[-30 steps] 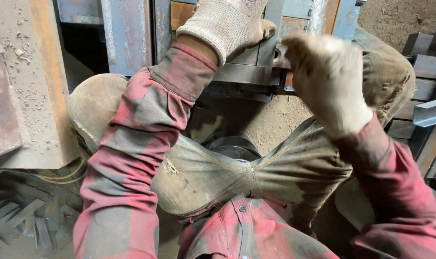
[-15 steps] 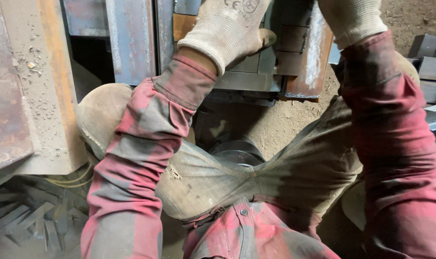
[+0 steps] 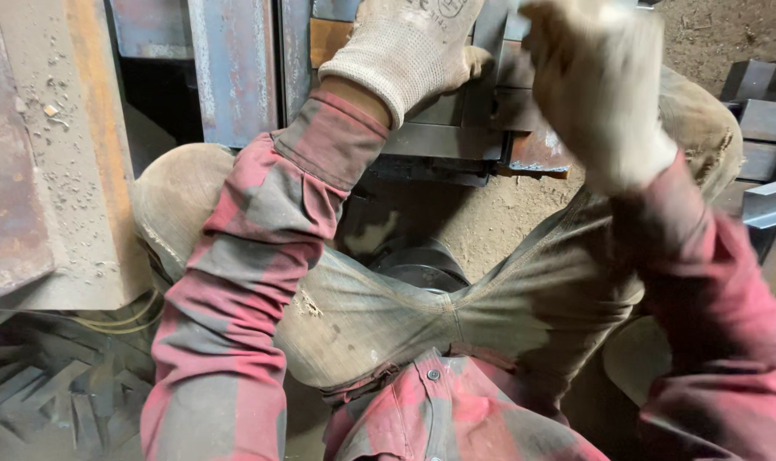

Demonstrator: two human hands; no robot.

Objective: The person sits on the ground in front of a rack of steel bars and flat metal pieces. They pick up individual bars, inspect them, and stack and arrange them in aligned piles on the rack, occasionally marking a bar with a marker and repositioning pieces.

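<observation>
Both my hands wear white knit gloves below red plaid sleeves. My left hand [image 3: 413, 47] lies on a stack of grey steel pieces [image 3: 452, 141] at the top centre, thumb hooked over an edge; its fingertips run off the frame's top. My right hand [image 3: 601, 94] is raised to the right of that stack and blurred by motion, so whether it grips anything is unclear. A rusty orange plate end [image 3: 537, 154] pokes out under the stack, just left of my right wrist. My knees in dusty khaki trousers [image 3: 379, 316] spread below both arms.
A big rusty steel plate [image 3: 55, 171] dusted with grit stands at the left, blue-grey upright steel [image 3: 234, 68] behind it. Stacked steel sections [image 3: 768, 119] sit at the right edge. Scrap offcuts [image 3: 46, 401] litter the lower left. A dark round object [image 3: 422, 265] lies on the sandy floor [image 3: 490, 213].
My right hand rose from the stack's right end up past the frame's top, then came back down into view, blurred. My left hand stayed on the steel pieces.
</observation>
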